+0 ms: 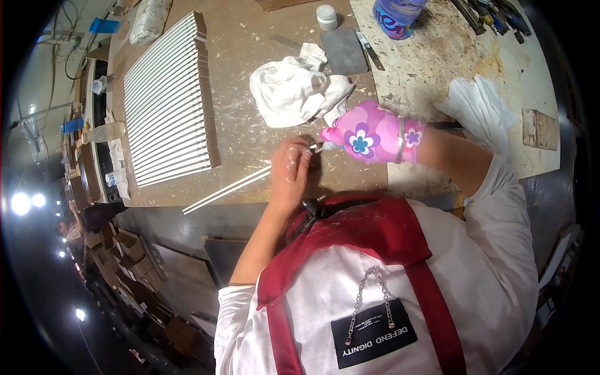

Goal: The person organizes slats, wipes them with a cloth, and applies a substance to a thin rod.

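My left hand [291,167], bare and smeared with white, is closed around a long thin white strip [232,189] near its right end. The strip slants down to the left, its far end reaching past the table's near edge. Close against that right end is my right hand [361,134], in a pink glove with flower patterns and a band round the wrist. Its fingers are pinched together, and I cannot make out what is between them. A crumpled white cloth [294,87] lies on the table just beyond both hands.
Many similar white strips [169,103] lie side by side on a brown support at left. Beyond the cloth are a grey flat block [345,51], a putty knife [370,51], a white jar [326,17] and a blue-purple container [397,17]. Tools [490,15] and white paper [478,112] lie right.
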`<act>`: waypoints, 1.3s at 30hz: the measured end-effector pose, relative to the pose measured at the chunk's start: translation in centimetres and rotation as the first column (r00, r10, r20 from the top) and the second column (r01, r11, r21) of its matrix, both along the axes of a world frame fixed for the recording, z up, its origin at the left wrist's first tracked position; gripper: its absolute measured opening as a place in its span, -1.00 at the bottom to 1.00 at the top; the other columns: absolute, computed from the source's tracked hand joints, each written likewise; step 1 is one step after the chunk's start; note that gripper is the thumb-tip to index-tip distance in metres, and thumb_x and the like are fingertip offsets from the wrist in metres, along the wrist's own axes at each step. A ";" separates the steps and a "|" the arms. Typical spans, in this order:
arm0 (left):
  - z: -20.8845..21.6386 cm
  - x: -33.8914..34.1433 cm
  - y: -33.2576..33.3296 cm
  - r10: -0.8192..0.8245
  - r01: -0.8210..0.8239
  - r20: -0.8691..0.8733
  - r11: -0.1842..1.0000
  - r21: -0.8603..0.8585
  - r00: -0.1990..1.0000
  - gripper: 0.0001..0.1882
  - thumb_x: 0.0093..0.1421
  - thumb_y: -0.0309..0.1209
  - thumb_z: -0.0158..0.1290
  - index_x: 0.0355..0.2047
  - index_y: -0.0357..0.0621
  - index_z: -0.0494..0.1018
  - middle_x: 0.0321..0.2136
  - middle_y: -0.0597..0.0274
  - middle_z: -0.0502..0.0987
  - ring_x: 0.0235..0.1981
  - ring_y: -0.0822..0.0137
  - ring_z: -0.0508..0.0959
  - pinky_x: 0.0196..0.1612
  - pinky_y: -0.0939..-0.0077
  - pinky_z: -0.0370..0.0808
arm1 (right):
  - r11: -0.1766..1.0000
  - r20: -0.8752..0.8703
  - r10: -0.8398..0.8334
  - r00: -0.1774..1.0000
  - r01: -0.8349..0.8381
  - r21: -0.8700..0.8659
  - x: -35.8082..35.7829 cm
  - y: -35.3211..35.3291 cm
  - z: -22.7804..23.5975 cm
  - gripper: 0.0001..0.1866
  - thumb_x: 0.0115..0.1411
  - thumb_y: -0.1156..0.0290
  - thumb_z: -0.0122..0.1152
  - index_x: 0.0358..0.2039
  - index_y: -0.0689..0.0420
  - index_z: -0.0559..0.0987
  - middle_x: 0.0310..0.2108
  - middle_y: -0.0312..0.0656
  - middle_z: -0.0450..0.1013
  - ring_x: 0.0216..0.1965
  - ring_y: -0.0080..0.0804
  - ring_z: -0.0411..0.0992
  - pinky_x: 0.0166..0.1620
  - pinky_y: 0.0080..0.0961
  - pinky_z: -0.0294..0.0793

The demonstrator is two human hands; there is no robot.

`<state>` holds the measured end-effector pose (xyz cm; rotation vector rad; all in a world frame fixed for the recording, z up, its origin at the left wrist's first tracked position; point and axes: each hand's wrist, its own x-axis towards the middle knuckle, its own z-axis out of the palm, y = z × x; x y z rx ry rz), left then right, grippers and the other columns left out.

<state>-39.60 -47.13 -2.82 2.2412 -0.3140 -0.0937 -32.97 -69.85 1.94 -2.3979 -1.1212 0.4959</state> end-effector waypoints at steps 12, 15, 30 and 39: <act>0.1 0.1 0.0 -0.015 0.015 -0.001 0.999 -0.039 1.000 -0.92 0.20 -0.52 0.05 -0.36 -0.27 0.39 -0.24 0.01 0.48 -0.23 -0.02 0.46 -0.14 0.25 0.38 | 0.986 -0.072 -0.064 0.995 0.074 0.148 -0.5 -1.6 -1.6 -0.74 0.18 0.35 0.06 -0.10 0.02 0.53 -0.39 -0.08 0.53 -0.35 -0.10 0.52 -0.28 -0.27 0.50; -0.1 0.1 0.0 -0.011 0.011 0.015 0.999 -0.034 1.000 -0.92 0.19 -0.52 0.06 -0.36 -0.28 0.40 -0.25 0.01 0.48 -0.23 -0.02 0.47 -0.14 0.24 0.38 | 0.972 -0.127 -0.100 0.987 0.124 0.200 -0.6 -2.1 -1.1 -0.66 0.24 0.33 0.04 0.02 0.02 0.51 -0.38 -0.03 0.52 -0.36 -0.07 0.50 -0.27 -0.27 0.49; -0.2 0.0 -0.1 -0.001 0.001 0.016 1.000 -0.013 1.000 -0.93 0.19 -0.51 0.05 -0.37 -0.26 0.41 -0.26 0.04 0.49 -0.24 0.00 0.46 -0.15 0.25 0.36 | 0.976 -0.091 -0.129 0.987 0.143 0.165 -1.0 -1.4 -2.1 -0.75 0.21 0.30 0.07 -0.12 0.00 0.57 -0.34 -0.11 0.55 -0.32 -0.16 0.54 -0.24 -0.31 0.53; -0.2 0.1 0.0 -0.041 0.041 0.076 0.999 -0.001 0.996 -0.93 0.22 -0.55 0.04 -0.38 -0.31 0.39 -0.24 0.05 0.47 -0.28 0.16 0.48 -0.19 0.43 0.42 | 0.913 -0.202 -0.159 0.966 0.222 0.342 -1.8 -1.7 -4.7 -0.76 0.19 0.40 0.15 -0.12 0.04 0.60 -0.30 -0.16 0.58 -0.35 -0.26 0.55 -0.29 -0.39 0.52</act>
